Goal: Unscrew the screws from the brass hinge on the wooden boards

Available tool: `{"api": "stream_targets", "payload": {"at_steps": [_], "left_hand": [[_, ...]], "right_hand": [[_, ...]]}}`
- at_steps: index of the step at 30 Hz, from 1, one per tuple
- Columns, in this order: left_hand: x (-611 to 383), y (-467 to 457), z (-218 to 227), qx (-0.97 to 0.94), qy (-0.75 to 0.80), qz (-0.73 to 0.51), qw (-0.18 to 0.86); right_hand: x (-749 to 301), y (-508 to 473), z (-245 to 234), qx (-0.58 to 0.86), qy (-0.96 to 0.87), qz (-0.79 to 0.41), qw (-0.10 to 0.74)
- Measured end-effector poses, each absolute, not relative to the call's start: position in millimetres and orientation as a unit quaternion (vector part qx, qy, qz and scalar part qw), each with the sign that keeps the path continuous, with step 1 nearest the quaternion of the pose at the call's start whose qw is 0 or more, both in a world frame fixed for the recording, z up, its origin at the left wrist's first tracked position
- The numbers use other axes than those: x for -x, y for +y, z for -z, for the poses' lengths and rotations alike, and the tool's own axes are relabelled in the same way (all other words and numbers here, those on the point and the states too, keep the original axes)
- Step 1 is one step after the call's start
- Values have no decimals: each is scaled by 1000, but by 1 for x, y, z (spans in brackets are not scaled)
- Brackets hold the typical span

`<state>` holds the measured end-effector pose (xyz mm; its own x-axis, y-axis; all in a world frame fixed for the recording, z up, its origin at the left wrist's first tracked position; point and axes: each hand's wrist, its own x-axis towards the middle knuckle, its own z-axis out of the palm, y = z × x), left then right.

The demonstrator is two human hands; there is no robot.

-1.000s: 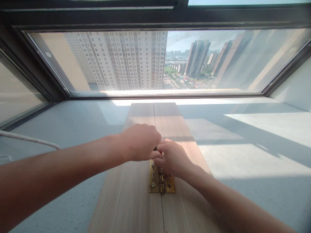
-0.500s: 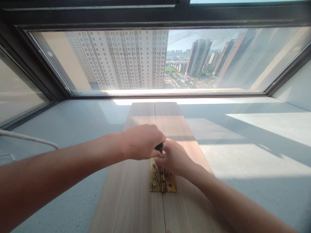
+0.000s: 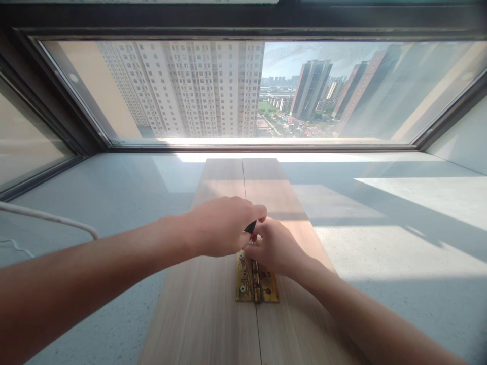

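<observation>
1. The left hand (image 3: 222, 225) is closed in a fist around a dark-handled screwdriver (image 3: 250, 226).
2. The right hand (image 3: 276, 248) touches it from the right, fingers bunched. I cannot tell what they pinch.
3. The brass hinge (image 3: 257, 286) lies just near of both hands, across the seam between two wooden boards (image 3: 205, 304) on the grey sill (image 3: 380, 243).

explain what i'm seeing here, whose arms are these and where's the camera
The camera sits on a person's head, looking down, so both arms are their own. No machine here. The left hand is closed around a dark-handled tool, probably a screwdriver. The right hand curls beside it, over the far end of a brass hinge; what it pinches is hidden. The hinge bridges two wooden boards lying side by side on a grey sill below a window.
</observation>
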<state>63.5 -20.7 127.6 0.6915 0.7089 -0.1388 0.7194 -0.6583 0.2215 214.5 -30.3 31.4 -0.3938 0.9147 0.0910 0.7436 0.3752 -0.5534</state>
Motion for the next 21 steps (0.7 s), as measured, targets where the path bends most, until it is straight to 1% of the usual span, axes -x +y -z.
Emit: {"api": "stream_targets", "payload": {"at_steps": [5, 10, 17, 21], "left_hand": [[-63, -23, -131, -892, 449, 30, 55], [-64, -23, -130, -870, 492, 30, -19], [-65, -23, -128, -855, 518, 17, -24], [-63, -21, -140, -829, 558, -30, -27]], "right_hand": [[-214, -31, -33, 503, -815, -214, 193], [-213, -32, -35, 530, -797, -209, 201], [-212, -30, -34, 531, -792, -221, 206], [-212, -32, -43, 506, -804, -240, 201]]}}
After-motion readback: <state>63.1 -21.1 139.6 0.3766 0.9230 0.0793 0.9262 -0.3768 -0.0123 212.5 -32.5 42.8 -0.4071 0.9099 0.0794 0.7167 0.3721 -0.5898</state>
